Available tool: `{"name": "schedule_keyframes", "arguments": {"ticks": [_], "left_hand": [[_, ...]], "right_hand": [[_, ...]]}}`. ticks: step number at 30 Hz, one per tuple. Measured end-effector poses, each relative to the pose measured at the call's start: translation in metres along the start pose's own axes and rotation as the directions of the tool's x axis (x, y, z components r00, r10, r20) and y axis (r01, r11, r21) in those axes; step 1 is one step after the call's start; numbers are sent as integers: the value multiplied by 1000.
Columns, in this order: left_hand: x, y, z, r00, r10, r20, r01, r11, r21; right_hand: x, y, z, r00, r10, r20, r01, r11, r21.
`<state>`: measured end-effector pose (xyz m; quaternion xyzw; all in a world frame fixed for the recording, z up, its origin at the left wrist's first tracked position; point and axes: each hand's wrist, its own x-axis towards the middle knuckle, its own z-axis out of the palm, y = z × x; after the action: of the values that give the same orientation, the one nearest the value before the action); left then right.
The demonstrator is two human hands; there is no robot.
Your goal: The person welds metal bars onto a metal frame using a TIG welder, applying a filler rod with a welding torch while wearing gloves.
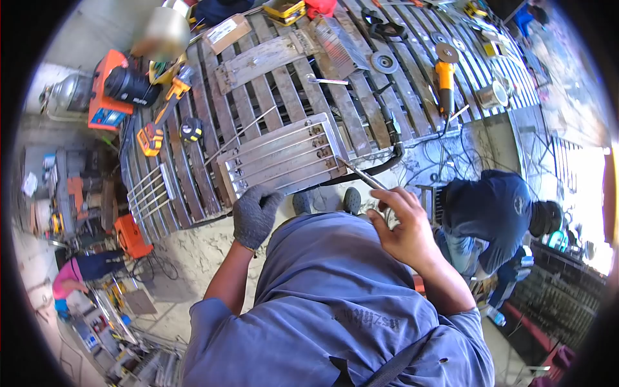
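Observation:
A metal plate [284, 158] with several thin parallel rods fixed along it lies at the near edge of a slatted metal table. My left hand [256, 216], in a dark grey glove, is at the plate's lower left corner with its fingers curled; what it holds, if anything, is hidden. In my bare right hand [403, 222] is a slim metal tool [363, 175], pinched between the fingers. The tool's tip points to the plate's right edge; whether they touch is unclear.
An orange angle grinder [445, 80], a grinding disc [384, 62], a tape measure [191, 129] and a yellow-orange power tool [150, 138] lie on the slatted table [271, 93]. A person in dark clothes [490, 209] bends at the right. Another person [71, 277] is at the far left.

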<state>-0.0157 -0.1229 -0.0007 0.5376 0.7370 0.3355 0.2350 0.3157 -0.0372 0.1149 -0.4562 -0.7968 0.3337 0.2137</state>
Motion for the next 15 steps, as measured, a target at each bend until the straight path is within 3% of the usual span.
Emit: {"name": "schedule_keyframes", "arguments": {"ticks": [4,8,12,15], "left_hand": [[-34,43,6,992,-95,77,97,995,-16],[-58,81,5,998,-33,55,32,999,23],[-88,117,7,994,-22,-111,24,1000,14],[-113,138,7,987,-61,-147,68,997,40]], "right_hand": [[19,16,9,974,-112,196,115,993,-4],[25,32,20,903,-213,374,176,976,131],[33,16,33,785,-345,515,199,927,318],[38,2,40,675,-419,607,169,889,426]]}}
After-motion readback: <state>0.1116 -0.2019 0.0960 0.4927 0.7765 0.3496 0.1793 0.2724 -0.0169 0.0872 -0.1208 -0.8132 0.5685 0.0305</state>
